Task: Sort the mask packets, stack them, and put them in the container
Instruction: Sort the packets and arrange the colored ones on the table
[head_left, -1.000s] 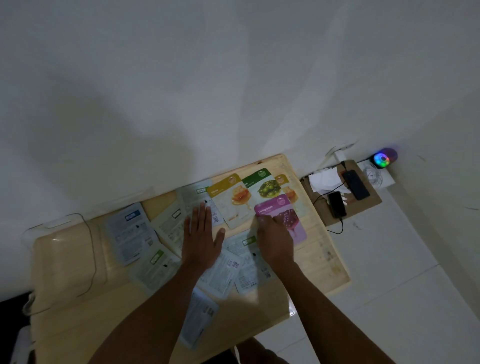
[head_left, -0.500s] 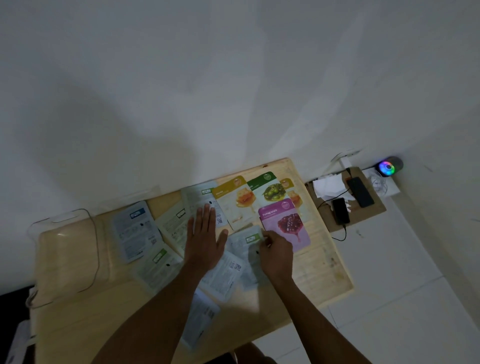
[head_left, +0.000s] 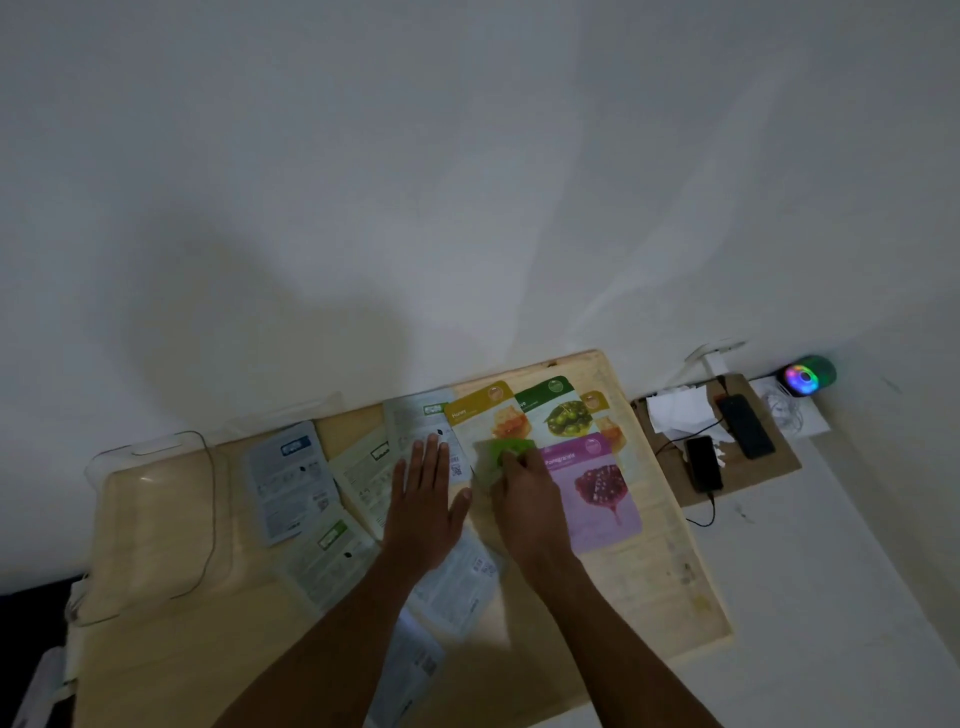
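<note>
Looking down from the head view, the right hand (head_left: 524, 493) has its grip closed on the near edge of a bright green packet (head_left: 501, 451), lifted and blurred, so its face cannot be read. The left hand (head_left: 423, 499) lies flat and open, holding nothing, pressing on the pale face-down packets (head_left: 291, 478) spread over the table (head_left: 670, 571). The sorted, face-up group sits just beyond and to the right of the grip: the honey packet (head_left: 493, 415), the olive packet (head_left: 561, 410) and the pomegranate packet (head_left: 597, 488), long axes running away from the person. The clear container (head_left: 150, 519) lies well apart at the far left, nearer the left hand. Judgement: the green packet probably goes onto the face-up group, a short move forward for the right hand.
</note>
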